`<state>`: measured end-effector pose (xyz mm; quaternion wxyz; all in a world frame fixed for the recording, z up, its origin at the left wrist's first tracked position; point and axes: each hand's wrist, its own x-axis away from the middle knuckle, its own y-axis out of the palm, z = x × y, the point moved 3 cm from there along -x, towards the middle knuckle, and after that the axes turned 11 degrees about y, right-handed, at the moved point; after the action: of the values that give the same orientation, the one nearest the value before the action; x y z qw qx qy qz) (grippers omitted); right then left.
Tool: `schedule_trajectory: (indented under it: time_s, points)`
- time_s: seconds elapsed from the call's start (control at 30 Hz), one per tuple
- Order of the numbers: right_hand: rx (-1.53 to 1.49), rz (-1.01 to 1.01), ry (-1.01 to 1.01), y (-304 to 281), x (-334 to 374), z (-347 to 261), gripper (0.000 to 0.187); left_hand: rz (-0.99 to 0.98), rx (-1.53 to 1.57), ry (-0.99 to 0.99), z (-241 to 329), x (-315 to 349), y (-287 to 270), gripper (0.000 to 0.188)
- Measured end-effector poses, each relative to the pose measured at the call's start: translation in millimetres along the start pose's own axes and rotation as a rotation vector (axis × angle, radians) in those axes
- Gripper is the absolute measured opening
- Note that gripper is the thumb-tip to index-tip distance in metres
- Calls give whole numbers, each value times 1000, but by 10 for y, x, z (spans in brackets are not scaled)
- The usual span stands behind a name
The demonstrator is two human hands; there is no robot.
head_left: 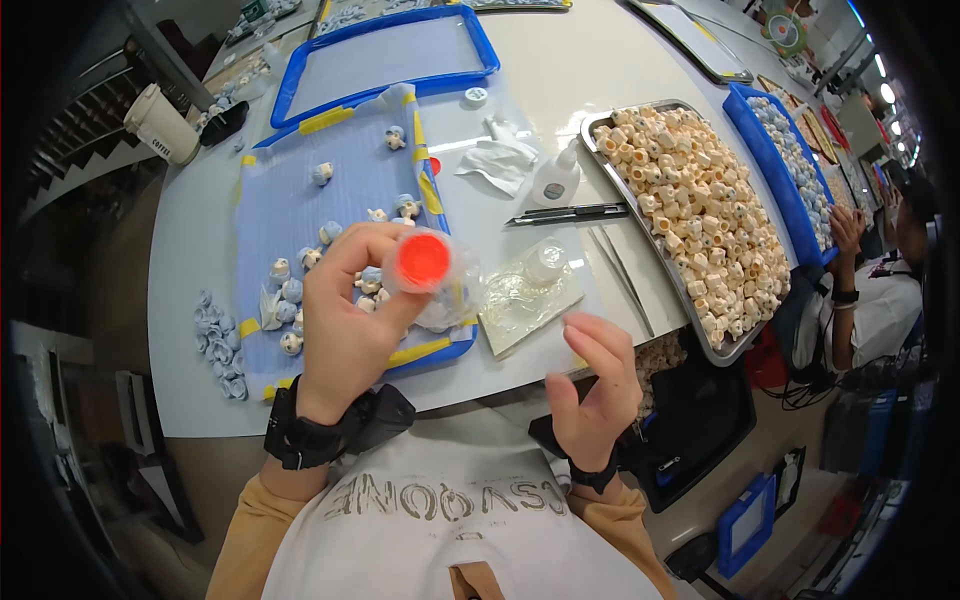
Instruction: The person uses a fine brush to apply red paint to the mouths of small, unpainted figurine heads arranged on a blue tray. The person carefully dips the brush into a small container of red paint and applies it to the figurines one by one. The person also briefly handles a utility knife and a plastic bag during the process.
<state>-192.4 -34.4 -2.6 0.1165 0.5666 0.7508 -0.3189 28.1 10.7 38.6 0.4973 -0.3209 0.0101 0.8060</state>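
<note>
Holding a clear container [434, 268] near its red end between thumb and fingers of the left hand [352, 308]; holding nothing in the right hand [602, 400], with fingers apart. Best to squeeze lightly, steadily, clear of figures [291, 290] left of the grip.

Free to pass leftward from the right hand [600, 390] along the tabletop [482, 378] strip below the glossy clear plate [515, 320]. Blocked on the upper left by the left hand [348, 315] and red-ended container [424, 262]; hemmed in rightward by tweezers [622, 280] and heaped steel tray [728, 354], forward by slim black tools [568, 214] and dropper bottle [556, 180].
</note>
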Motion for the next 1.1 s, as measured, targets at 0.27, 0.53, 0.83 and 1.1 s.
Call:
schedule_trajectory:
  time_s: [0.27, 0.53, 0.83, 1.1]
  points:
    - [-1202, -525, 723, 451, 50, -102, 30, -108, 147, 99, 277, 178, -37, 20]
    - [-1293, -685, 926, 548, 58, -161, 17, -93, 206, 72, 232, 292, -158, 30]
    - [-1427, -760, 1053, 523, 37, -242, 19, -121, 540, -160, 240, 295, -244, 55]
    - [-1441, -849, 1074, 539, 50, -252, 30, -235, 481, 3, 164, 298, -225, 50]
